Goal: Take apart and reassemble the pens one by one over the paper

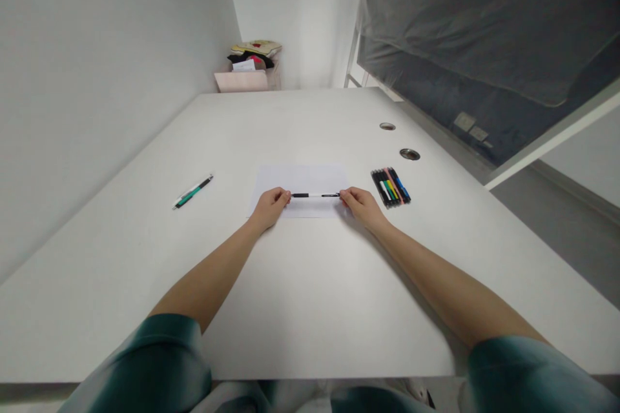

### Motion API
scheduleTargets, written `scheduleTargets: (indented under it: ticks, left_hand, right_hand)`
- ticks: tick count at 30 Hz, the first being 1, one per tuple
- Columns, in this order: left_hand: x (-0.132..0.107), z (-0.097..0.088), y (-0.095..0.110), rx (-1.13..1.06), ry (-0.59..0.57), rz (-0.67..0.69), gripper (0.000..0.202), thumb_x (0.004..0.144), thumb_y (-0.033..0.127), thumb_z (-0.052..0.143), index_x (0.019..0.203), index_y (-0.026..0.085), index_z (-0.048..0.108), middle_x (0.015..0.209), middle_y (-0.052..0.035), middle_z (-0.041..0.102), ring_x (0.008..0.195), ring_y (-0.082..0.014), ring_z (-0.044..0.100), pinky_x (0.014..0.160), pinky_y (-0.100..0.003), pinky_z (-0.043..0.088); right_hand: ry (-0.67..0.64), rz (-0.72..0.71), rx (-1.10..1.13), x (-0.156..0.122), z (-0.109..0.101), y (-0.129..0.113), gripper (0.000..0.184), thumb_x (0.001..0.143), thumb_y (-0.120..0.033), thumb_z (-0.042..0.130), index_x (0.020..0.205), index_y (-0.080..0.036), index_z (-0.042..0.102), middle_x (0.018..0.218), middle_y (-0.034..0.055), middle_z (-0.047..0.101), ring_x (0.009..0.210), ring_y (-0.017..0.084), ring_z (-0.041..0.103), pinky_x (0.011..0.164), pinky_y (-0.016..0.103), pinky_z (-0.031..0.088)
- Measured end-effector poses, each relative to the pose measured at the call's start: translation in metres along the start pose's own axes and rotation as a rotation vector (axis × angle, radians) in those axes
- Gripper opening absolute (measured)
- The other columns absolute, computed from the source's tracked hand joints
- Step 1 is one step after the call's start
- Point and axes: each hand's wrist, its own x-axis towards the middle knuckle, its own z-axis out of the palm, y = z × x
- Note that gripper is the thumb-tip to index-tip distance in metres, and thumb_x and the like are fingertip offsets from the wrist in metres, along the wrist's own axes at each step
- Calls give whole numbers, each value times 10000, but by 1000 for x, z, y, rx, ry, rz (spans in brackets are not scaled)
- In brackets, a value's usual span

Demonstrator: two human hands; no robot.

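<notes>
A black and white pen [314,195] lies level between my two hands, above a sheet of white paper [303,175]. My left hand [271,208] pinches its black end. Closed on the opposite end, where the clip is, is my right hand [361,204]. The fingertips hide both tips of the pen. To the right of my right hand sits a row of several pens [391,188] side by side, with white, green, yellow, pink and blue parts. Farther left, a green and black pen [192,192] rests at a slant against a white one.
The white table [310,310] runs back to a wooden piece [241,81] with cloth items piled on it. Two round metal fittings [409,154] are set in the tabletop at right. A wall borders the left side; a frame with grey fabric [484,26] stands at right.
</notes>
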Motion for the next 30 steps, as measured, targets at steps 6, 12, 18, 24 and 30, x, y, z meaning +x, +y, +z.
scheduleTargets:
  ticks: [6, 12, 18, 24, 30]
  left_hand:
    - [0, 0, -1, 0, -4, 6, 372, 855, 495, 459, 697, 179, 574, 640, -12, 571, 622, -148, 494, 634, -283, 394]
    - [-2, -1, 3, 18, -6, -9, 404, 848, 540, 449, 686, 187, 560, 626, -6, 556, 620, -151, 481, 631, -282, 392]
    - [-2, -1, 3, 16, -7, -6, 393, 856, 519, 453, 689, 183, 568, 630, -11, 569, 616, -151, 491, 635, -285, 404]
    - [-1, 0, 2, 14, -12, -7, 392, 856, 514, 443, 670, 187, 554, 610, 0, 543, 615, -149, 485, 634, -282, 393]
    - [-1, 0, 2, -5, -9, 1, 374, 862, 483, 451, 672, 181, 563, 613, -1, 549, 608, -145, 491, 630, -281, 397]
  right_hand:
    - [1, -7, -10, 0, -1, -1, 460, 799, -630, 477, 656, -200, 556, 574, 3, 529, 539, 141, 425, 543, 291, 324]
    - [12, -12, -19, 0, 0, 0, 463, 795, -632, 481, 621, -206, 534, 550, 3, 520, 530, 143, 428, 541, 292, 323]
    - [6, -12, -24, 0, 1, 2, 456, 813, -617, 459, 640, -203, 543, 554, -5, 509, 524, 136, 411, 541, 287, 318]
    - [18, -9, -26, 0, 0, -1, 488, 797, -654, 479, 616, -203, 532, 539, -2, 510, 530, 138, 417, 539, 284, 330]
    - [5, -2, -13, -1, 0, 1, 489, 802, -658, 469, 624, -206, 527, 543, -6, 498, 527, 137, 411, 532, 285, 316]
